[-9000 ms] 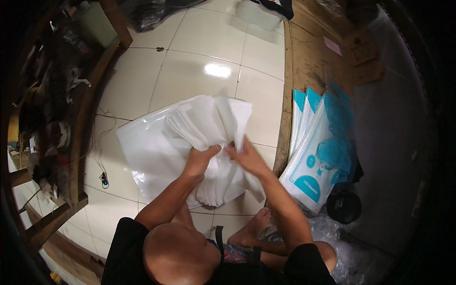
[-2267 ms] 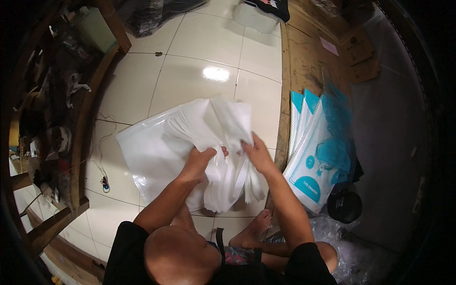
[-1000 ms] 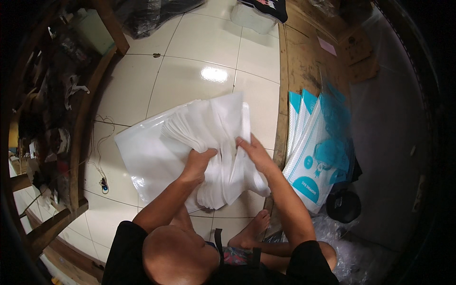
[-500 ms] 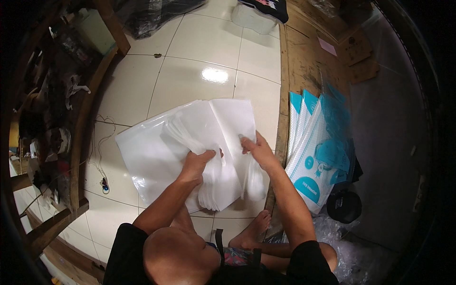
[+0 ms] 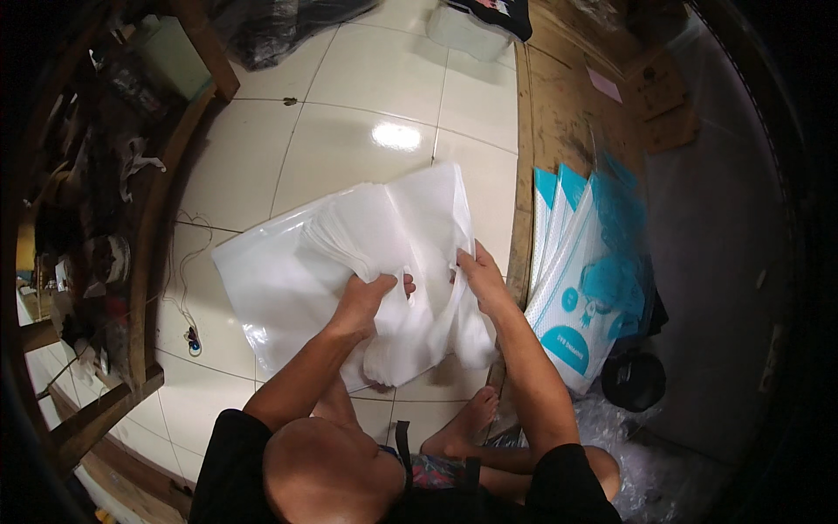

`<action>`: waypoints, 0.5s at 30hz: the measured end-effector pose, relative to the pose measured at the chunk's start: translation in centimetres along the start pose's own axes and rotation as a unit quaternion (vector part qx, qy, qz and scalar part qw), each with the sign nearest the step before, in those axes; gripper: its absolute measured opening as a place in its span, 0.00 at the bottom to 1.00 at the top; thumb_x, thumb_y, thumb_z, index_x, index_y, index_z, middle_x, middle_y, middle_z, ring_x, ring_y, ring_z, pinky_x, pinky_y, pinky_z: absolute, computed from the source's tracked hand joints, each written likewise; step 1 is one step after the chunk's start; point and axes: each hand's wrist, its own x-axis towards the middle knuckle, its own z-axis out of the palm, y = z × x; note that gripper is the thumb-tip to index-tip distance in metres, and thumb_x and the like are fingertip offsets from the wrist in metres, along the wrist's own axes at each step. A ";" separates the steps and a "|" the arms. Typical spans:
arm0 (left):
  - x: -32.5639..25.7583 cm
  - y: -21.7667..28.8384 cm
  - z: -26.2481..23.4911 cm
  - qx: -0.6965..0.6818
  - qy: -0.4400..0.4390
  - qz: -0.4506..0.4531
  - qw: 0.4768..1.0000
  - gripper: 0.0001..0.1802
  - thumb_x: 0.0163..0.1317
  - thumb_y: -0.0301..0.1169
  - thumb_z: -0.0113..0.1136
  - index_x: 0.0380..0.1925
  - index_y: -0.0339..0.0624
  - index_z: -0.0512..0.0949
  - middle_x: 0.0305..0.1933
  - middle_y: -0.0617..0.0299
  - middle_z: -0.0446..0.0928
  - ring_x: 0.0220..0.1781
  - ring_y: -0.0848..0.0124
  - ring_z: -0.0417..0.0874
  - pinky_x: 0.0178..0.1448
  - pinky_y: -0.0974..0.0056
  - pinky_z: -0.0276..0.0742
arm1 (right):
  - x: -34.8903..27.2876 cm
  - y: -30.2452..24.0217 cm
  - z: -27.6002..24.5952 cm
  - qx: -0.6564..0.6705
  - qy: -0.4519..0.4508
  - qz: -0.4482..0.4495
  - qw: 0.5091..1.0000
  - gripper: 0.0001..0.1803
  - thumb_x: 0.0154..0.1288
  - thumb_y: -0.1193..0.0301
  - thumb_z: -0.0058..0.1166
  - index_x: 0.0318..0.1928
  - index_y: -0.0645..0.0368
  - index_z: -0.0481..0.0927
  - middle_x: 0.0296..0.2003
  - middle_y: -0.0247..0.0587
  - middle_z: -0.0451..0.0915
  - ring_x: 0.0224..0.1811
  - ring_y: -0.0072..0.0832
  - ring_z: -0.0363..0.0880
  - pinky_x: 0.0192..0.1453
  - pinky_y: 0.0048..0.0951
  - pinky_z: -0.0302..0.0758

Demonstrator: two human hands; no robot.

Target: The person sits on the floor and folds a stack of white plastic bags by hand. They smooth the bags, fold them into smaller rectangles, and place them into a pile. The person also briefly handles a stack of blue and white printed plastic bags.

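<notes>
A stack of thin, soft white sheets or bags (image 5: pixel 401 336) is bunched between my hands; I cannot tell which they are. On its left side my left hand (image 5: pixel 360 306) is closed, thumb on top and fingertips showing past the edge. My right hand (image 5: pixel 480 275) pinches the right part of the stack, whose lower end hangs loose and a little blurred. The upper layers fan out in folds beyond my left thumb. Under the stack lies a wide, glossy white plastic sheet (image 5: pixel 284 293), spread over the tiled floor.
Blue-and-white bags (image 5: pixel 572 301) lie fanned to the right, by a round black object (image 5: pixel 633 380) and crumpled clear plastic (image 5: pixel 602 428). A wooden board (image 5: pixel 559 105) runs along the right. On the left stands a cluttered wooden shelf (image 5: pixel 179 166), with a thin cord (image 5: pixel 175 279) beside it.
The stack's right part has been lifted and drawn together into folds, its far corner shifting away from me. My right hand has moved slightly right; my left hand has stayed put.
</notes>
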 end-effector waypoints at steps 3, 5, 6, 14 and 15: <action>0.4 -0.7 0.1 0.013 0.028 -0.005 1.000 0.17 0.57 0.27 0.56 0.44 0.25 0.73 0.44 0.49 0.77 0.41 0.64 0.81 0.46 0.61 0.79 | -0.4 0.1 1.4 -0.072 -0.079 -0.010 0.994 0.28 0.65 0.65 0.51 0.61 0.65 0.62 0.50 0.47 0.75 0.49 0.33 0.75 0.53 0.30 0.71; 0.5 -0.8 0.9 0.041 0.072 0.005 0.997 0.17 0.56 0.27 0.58 0.44 0.28 0.75 0.43 0.51 0.78 0.42 0.66 0.80 0.47 0.64 0.77 | -1.3 1.4 4.4 -0.168 -0.096 -0.189 0.963 0.33 0.61 0.66 0.56 0.63 0.65 0.60 0.51 0.50 0.75 0.52 0.36 0.74 0.55 0.32 0.70; 0.4 -0.6 1.1 0.055 0.095 0.013 0.994 0.17 0.56 0.27 0.58 0.44 0.29 0.76 0.43 0.52 0.78 0.43 0.66 0.80 0.47 0.65 0.76 | -1.6 1.4 5.5 -0.213 -0.104 -0.277 0.931 0.36 0.59 0.66 0.58 0.63 0.64 0.58 0.51 0.51 0.74 0.54 0.38 0.73 0.56 0.33 0.69; 0.7 -0.6 -0.5 -0.046 0.003 -0.014 0.999 0.18 0.57 0.26 0.56 0.45 0.24 0.73 0.43 0.50 0.78 0.42 0.61 0.81 0.47 0.61 0.79 | -0.1 1.2 1.2 -0.065 -0.072 -0.100 0.990 0.30 0.60 0.71 0.57 0.61 0.63 0.62 0.50 0.44 0.74 0.52 0.28 0.71 0.55 0.29 0.70; 0.7 -0.6 -1.0 -0.024 -0.029 -0.010 0.999 0.18 0.57 0.26 0.56 0.45 0.24 0.73 0.43 0.50 0.78 0.42 0.61 0.81 0.46 0.61 0.79 | -0.3 -0.1 0.7 -0.016 -0.052 -0.040 0.998 0.29 0.61 0.70 0.56 0.60 0.63 0.63 0.50 0.43 0.74 0.52 0.28 0.71 0.55 0.29 0.69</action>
